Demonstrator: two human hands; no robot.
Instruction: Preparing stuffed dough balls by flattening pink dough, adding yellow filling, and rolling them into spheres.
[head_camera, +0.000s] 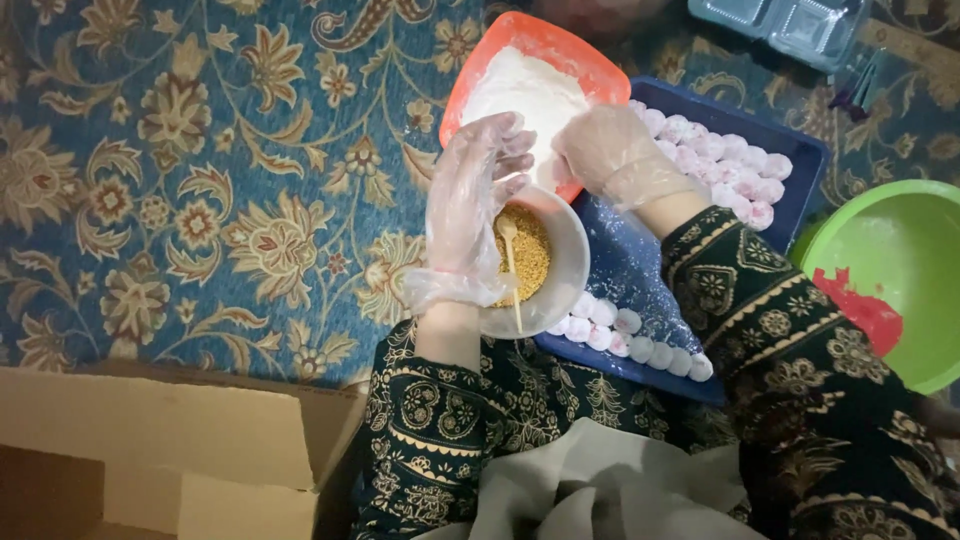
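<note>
Head view: left hand (470, 200) cupped around white bowl (570, 265) of golden crumbs, right hand (610, 155) pinched at its rim, contents unclear; blue tray (640, 270) partly lined with dusted white balls (720, 165), middle bare.

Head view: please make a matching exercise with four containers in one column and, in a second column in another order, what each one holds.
Column one:
1. round white bowl
2. orange plastic tray
3. dark blue rectangular tray
4. green plastic bowl

Column two:
A. rows of small white-pink balls
B. white powder
C. golden crumbs and a pale spoon
D. a red smear on its inner wall

Pairs: 1-C, 2-B, 3-A, 4-D
</note>
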